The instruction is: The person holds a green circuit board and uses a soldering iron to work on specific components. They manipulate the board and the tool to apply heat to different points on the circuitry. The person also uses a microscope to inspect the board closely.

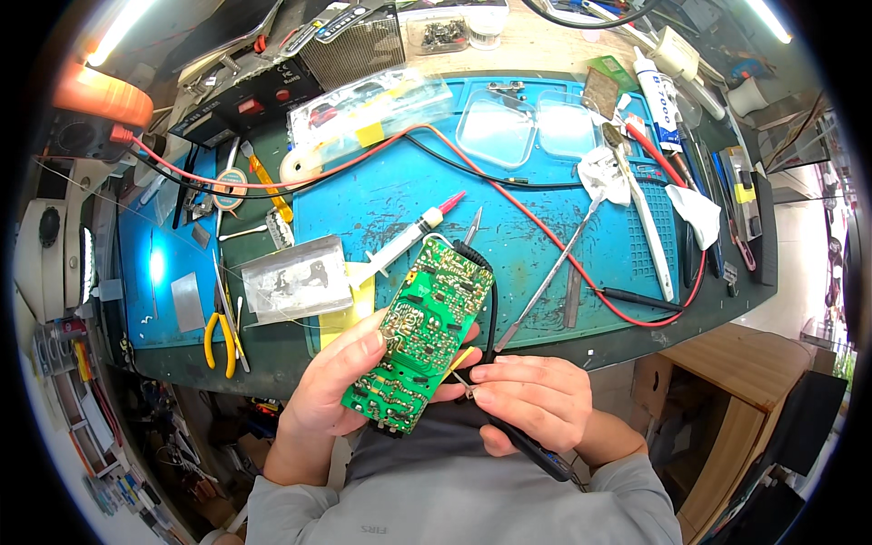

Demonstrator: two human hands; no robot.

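Note:
My left hand grips a green circuit board, solder side up, tilted upright toward the back right, with a black cable running from its top end. My right hand is closed on a black-handled tool, its thin metal part reaching toward the board's right edge beside a narrow yellow piece; whether it touches the board I cannot tell. A syringe with a pink tip and a metal-pointed tool lie just beyond the board. A clear-grey tray and yellow-handled pliers lie to the left.
The blue mat holds a red test lead, a long metal pick, clear plastic lids, a white brush and glue tube. An orange meter and black device stand behind at left. A wooden cabinet is right.

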